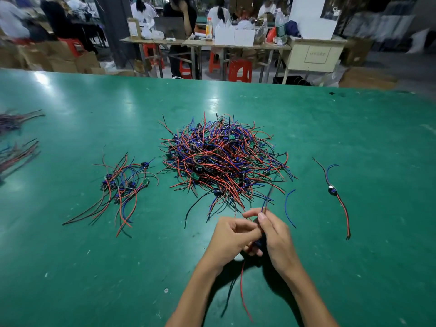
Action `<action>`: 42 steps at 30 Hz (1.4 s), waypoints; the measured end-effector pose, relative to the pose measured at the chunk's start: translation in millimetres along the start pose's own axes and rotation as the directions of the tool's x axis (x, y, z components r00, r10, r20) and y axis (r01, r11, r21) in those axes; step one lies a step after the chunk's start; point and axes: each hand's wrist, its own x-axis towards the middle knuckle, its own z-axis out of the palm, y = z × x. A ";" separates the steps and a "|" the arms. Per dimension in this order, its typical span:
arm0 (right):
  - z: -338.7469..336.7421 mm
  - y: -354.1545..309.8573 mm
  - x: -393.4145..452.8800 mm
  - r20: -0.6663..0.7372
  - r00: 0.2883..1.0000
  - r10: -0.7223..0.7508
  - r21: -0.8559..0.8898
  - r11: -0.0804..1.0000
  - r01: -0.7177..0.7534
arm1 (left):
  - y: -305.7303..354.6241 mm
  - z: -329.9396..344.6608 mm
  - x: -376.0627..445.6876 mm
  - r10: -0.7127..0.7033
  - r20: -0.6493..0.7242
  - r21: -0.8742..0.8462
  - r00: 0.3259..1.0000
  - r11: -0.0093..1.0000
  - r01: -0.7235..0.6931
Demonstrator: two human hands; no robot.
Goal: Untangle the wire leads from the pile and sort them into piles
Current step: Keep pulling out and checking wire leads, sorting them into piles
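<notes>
Green table [94, 267] under me; my left hand [230, 234] and right hand [274, 234] both pinch one wire lead [243, 286] near the pile [224, 159].

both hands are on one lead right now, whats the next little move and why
Probably carry the held lead left onto the small sorted pile. Both the left hand and right hand grip it, and its wires already look free of the big tangle.
</notes>
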 end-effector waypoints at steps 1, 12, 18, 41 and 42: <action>-1.3 0.7 0.8 0.024 1.000 0.018 -0.008 1.000 -0.017 | 0.0 0.7 0.5 -0.008 0.027 0.038 1.000 0.999 0.007; -2.0 -8.9 -1.6 0.034 0.999 -0.018 0.119 0.993 0.014 | -2.6 1.0 0.5 0.043 -0.033 -0.034 0.999 0.998 -0.044; 2.7 -0.4 7.0 -0.133 0.991 0.026 0.000 1.000 -0.026 | -4.7 0.9 3.5 0.002 -0.065 0.018 0.998 1.000 -0.001; -12.5 -14.8 16.5 -0.115 0.993 -0.005 0.142 0.990 0.021 | -2.8 -8.8 2.1 -0.002 -0.063 -0.041 0.998 0.999 -0.001; -15.1 -14.8 16.4 -0.149 0.989 0.013 0.170 0.985 0.013 | -2.2 -9.3 1.7 -0.022 -0.037 -0.075 0.999 0.997 0.019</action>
